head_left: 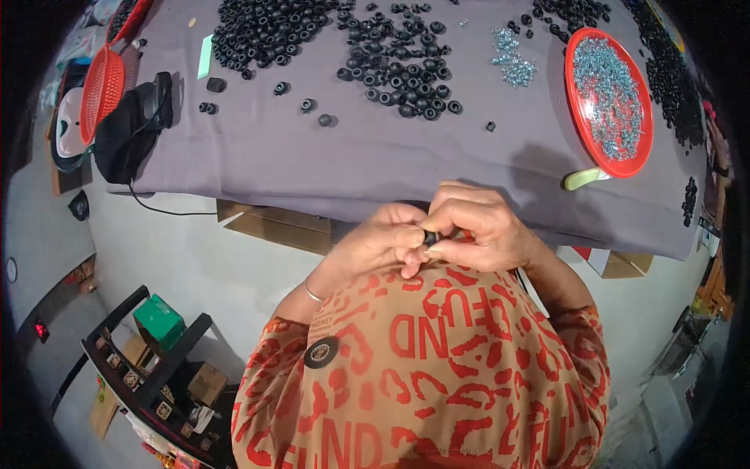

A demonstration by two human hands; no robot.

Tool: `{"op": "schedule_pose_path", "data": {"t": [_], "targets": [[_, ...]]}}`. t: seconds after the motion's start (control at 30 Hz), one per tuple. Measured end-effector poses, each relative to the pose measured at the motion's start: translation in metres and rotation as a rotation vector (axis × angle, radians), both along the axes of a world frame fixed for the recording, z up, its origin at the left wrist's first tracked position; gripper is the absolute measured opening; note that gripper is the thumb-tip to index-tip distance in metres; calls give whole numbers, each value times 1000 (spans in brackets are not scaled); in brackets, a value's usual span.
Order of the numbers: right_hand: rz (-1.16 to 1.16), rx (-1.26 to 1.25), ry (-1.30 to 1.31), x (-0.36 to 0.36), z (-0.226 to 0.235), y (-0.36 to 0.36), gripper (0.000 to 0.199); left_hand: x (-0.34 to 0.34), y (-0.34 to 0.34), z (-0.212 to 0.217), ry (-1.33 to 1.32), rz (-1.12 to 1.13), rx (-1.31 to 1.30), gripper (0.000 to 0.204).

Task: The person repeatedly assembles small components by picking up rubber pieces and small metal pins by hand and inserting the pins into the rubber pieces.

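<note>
While both hands met just below the near edge of the counter [312, 156], the left hand [375, 242] and the right hand [480, 230] pinched a small black rubber piece [430, 237] between their fingertips. Each grip was closed on that piece, thumbs and forefingers pressed together around it, so little of it showed: a dark, rounded, ring-like form, matte, much like the black rubber rings [394, 66] heaped across the grey cloth on the counter. Whether a screw sat inside it could not be told.

To do this well, the person likely needed to keep the piece steady with one hand and turn or press with the other, holding it close over the lap so a dropped part would not roll away.

A red tray of small silver screws [609, 98] lay at the far right of the counter, with a loose scatter of more screws [512, 59] beside it. A red mesh basket [101, 90] and a black pouch [129, 129] sat at the left end. The person wore a thin bracelet [312, 293] on the left wrist.
</note>
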State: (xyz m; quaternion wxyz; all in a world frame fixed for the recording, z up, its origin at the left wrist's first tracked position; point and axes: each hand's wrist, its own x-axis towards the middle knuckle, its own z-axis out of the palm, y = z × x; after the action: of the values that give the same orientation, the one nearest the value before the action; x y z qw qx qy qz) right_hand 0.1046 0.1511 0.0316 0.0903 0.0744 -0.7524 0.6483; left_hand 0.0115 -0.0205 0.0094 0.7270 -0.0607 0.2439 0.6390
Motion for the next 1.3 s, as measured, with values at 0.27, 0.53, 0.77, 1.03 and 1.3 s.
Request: {"op": "schedule_pose_path", "data": {"t": [0.27, 0.53, 0.77, 1.03, 1.3], "targets": [[17, 0, -220, -6, 20, 18, 24, -14, 15, -8, -16, -32, 95, 21], [-223, 37, -2, -3, 12, 11, 19, -19, 24, 2, -5, 159, 98, 14], [-284, -226, -49, -4, 4, 14, 16, -24, 28, 3, -26, 171, 154, 15], [-490, 388, -69, -6, -19, 19, 19, -33, 29, 2, 339, 257, -17, 15], [-648, 715, 53, -10, -35, 26, 30, -25, 42, -10, 1490, 314, -355, 14]]}}
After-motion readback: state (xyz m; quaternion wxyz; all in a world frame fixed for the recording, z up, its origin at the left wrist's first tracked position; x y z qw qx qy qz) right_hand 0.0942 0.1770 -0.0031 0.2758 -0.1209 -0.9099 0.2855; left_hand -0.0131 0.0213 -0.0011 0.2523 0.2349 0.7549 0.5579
